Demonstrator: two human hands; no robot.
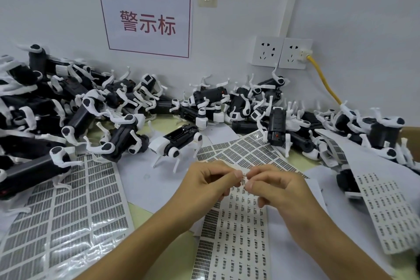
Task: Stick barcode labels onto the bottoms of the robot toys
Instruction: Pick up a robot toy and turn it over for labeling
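Close over a crowded workbench, a person's left hand (210, 180) and right hand (271, 183) meet fingertip to fingertip, both pinching a small barcode label (243, 180) between thumbs and forefingers, held just above a label sheet (236, 229) printed with rows of small marks. The remaining fingers of each hand are loosely curled under. Just beyond the hands, a white-and-black robot toy (176, 143) stands on thin white legs on the table (141, 213), its black top panel facing up. Behind it, heaps of robot toys (68, 107) (mostly black bodies with white legs, many tipped on their sides or backs) lie against the wall from the left edge to the right. A glossy sheet of peeled label backing (66, 216) lies at lower left, and another printed sheet (386, 207) drapes at right. On the wall hang a red-lettered sign (147, 20), double sockets (281, 52) and a yellow cable (322, 77).
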